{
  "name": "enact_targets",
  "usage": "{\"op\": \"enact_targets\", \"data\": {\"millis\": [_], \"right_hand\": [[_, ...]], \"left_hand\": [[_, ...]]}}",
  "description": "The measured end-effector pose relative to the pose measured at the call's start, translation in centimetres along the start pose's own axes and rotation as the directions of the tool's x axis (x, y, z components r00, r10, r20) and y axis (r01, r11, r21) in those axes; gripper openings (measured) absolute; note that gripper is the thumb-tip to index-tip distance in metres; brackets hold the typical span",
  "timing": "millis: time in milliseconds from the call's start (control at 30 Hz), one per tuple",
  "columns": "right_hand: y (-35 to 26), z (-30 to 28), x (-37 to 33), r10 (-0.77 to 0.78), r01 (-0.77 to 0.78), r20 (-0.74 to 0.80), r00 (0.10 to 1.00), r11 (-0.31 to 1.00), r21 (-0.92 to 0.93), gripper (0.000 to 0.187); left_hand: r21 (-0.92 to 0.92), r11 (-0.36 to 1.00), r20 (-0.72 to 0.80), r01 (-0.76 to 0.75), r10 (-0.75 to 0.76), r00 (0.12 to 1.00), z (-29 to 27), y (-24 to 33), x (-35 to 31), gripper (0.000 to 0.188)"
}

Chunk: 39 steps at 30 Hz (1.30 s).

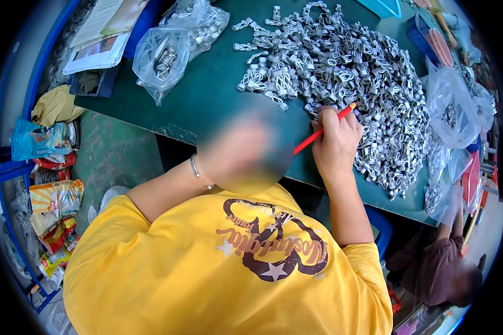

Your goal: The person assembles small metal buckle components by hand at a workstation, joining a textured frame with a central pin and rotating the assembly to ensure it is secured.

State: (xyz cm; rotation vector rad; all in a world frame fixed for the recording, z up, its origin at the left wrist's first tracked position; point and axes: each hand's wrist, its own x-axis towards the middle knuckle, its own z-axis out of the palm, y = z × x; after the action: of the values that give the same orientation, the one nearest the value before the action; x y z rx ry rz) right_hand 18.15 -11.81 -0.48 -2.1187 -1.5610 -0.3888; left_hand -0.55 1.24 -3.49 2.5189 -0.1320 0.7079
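My right hand (336, 144) is closed around a thin red stick (310, 142). Its orange tip points into a big heap of small silver looped metal pieces (352, 72) on the green table (207, 95). The hand rests at the near edge of that heap. My left hand (241, 146) lies on the table just left of the stick, a thin bracelet (194, 166) on its wrist. A blur covers the hand, hiding its fingers and anything under them. My yellow shirt (223, 273) fills the lower part of the view.
Two clear plastic bags of metal pieces (165, 56) lie at the table's far left, and more bags (452, 111) hang at its right end. Papers (103, 33) sit beyond the left corner. Snack packets (53, 206) fill a blue rack on the left. Another person in a dark shirt (436, 268) crouches lower right.
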Motion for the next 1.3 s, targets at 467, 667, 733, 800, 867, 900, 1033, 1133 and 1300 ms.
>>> {"op": "enact_targets", "data": {"millis": [467, 667, 733, 800, 867, 900, 1033, 1133, 1300], "right_hand": [[-2.4, -1.1, -0.7, 0.259, -0.443, 0.405, 0.877, 0.110, 0.890, 0.025], [-2.9, -0.8, -1.1, 0.242, -0.411, 0.387, 0.889, 0.052, 0.910, 0.023], [-3.3, -0.7, -1.2, 0.239, -0.418, 0.403, 0.883, 0.013, 0.908, 0.023], [-3.2, -0.3, -1.3, 0.222, -0.464, 0.484, 0.847, -0.135, 0.875, 0.022], [-2.8, -0.1, -1.7, 0.216, -0.468, 0.501, 0.838, -0.189, 0.864, 0.023], [-2.6, 0.0, -1.9, 0.205, -0.470, 0.519, 0.830, -0.244, 0.848, 0.023], [-3.2, 0.4, -2.1, 0.340, -0.198, 0.127, 0.932, 0.182, 0.963, 0.032], [-3.4, -0.1, -1.4, 0.200, 0.013, -0.143, 0.969, 0.539, 0.842, 0.036], [-4.6, -0.4, -0.1, -0.152, 0.269, -0.227, 0.962, 0.675, 0.687, 0.034]], "left_hand": [[-0.527, 0.677, 0.097, 0.513, -0.552, 0.828, -0.5, 1.6, 1.5, 0.033], [-0.612, 0.590, 0.113, 0.527, -0.594, 0.796, -1.1, 2.1, 1.8, 0.023], [-0.610, 0.601, 0.101, 0.515, -0.586, 0.804, -1.0, 2.2, 1.5, 0.023], [-0.612, 0.613, 0.089, 0.501, -0.576, 0.813, -1.0, 2.1, 1.4, 0.024], [-0.375, 0.877, -0.034, 0.300, -0.337, 0.941, -1.3, 1.9, 1.2, 0.028], [-0.376, 0.877, -0.036, 0.300, -0.338, 0.941, -1.3, 2.1, 1.3, 0.028], [-0.600, 0.673, 0.046, 0.431, -0.510, 0.859, -1.1, 2.2, 1.3, 0.018], [-0.765, 0.472, 0.100, 0.438, -0.584, 0.805, -1.0, 2.2, 1.1, 0.020], [-0.837, -0.516, 0.491, 0.179, -0.567, 0.662, -1.6, 2.4, 1.2, 0.026]]}}
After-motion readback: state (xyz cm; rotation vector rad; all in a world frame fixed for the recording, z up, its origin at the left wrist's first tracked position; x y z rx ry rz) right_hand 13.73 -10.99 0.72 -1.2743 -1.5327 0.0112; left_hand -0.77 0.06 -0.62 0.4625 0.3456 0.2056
